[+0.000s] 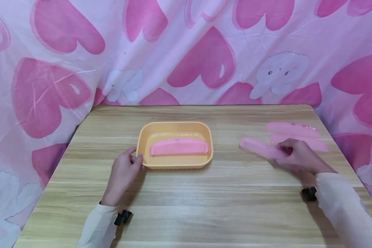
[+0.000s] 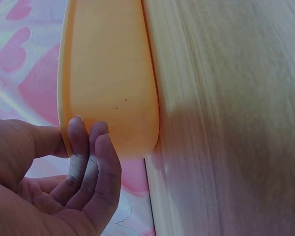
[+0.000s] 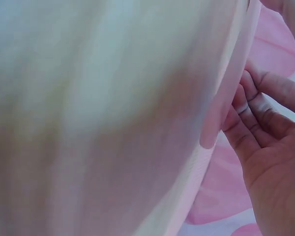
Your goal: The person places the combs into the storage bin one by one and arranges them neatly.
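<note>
A yellow-orange plastic basket (image 1: 176,166) stands left of the table's middle, and one pink comb (image 1: 179,147) lies inside it. My left hand (image 1: 125,170) pinches the basket's left end between thumb and fingers; the left wrist view shows the fingers (image 2: 105,167) against its outer wall. At the right, my right hand (image 1: 300,156) holds another pink comb (image 1: 257,146) by its right end, just above the table and slightly blurred. Two more pink combs lie beyond that hand, a rear comb (image 1: 292,129) and a nearer comb (image 1: 316,144) partly hidden by the fingers.
The wood-grain table (image 1: 186,206) ends at a back edge against a pink heart-print curtain (image 1: 201,58), which also hangs at both sides. Small black wrist devices sit at the left cuff (image 1: 100,220) and the right cuff (image 1: 331,193).
</note>
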Tool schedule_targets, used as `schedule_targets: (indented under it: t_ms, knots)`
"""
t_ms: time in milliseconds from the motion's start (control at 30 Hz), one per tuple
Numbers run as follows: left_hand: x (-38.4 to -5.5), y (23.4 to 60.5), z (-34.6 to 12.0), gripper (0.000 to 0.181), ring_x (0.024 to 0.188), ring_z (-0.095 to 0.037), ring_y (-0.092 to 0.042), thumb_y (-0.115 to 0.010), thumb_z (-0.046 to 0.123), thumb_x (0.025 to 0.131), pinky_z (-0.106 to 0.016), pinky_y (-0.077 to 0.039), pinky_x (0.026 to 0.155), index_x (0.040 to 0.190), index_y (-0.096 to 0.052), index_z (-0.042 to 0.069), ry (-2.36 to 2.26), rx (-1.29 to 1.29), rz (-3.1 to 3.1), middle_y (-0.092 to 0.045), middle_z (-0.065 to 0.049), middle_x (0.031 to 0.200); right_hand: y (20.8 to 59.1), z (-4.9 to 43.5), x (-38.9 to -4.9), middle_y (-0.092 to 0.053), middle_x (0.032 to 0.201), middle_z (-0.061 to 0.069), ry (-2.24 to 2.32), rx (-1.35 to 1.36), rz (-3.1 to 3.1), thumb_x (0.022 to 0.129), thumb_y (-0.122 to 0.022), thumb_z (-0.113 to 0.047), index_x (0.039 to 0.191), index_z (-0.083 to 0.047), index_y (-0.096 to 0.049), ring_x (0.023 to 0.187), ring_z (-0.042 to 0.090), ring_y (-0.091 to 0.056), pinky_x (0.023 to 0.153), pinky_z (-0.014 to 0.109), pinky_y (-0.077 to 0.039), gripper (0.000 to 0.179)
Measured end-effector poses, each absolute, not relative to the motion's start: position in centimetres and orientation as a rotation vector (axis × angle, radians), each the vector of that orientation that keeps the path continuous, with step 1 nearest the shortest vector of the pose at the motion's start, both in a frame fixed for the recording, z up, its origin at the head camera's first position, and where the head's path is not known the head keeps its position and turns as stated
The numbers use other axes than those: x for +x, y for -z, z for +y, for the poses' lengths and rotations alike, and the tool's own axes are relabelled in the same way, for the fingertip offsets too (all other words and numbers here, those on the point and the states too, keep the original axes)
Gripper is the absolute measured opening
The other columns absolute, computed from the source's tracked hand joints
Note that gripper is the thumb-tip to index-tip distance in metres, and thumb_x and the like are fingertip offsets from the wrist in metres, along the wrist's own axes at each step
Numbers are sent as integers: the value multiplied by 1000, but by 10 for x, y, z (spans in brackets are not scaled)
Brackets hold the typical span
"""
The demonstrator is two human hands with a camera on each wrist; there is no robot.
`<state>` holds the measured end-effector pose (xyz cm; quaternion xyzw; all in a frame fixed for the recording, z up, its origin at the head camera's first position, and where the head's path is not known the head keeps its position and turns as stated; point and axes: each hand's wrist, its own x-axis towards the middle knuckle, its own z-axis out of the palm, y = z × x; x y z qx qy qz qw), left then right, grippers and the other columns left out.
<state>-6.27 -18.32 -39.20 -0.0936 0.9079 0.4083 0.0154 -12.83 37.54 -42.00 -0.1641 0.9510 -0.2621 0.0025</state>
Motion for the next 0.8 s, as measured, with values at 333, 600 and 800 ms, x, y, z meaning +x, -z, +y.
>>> schedule_targets:
  t_ms: [333,600,800]
  knots:
    - [-63,392,-183,44,66,-17,-62,-55,17,102,-26,-42,55,141,-53,-3,-1271,-289,2831,-69,-4,74,391,343,-145,-64,82,0,853,-598,3030,72,-92,-22,92,-10,-75,74,14,-53,65,18,-41,29]
    - [-63,391,-183,45,66,-18,-61,-55,18,102,-27,-42,54,142,-53,-3,-1267,-298,2819,-69,-4,76,369,305,-162,-65,80,1,828,-656,3009,71,-92,-23,95,-6,-76,75,17,-55,64,23,-44,33]
    - [-63,391,-183,45,68,-18,-62,-54,18,102,-27,-42,55,142,-52,-3,-1268,-300,2812,-69,-5,77,352,270,-170,-65,85,2,821,-692,2967,73,-90,-28,99,-7,-75,79,19,-55,67,30,-46,37]
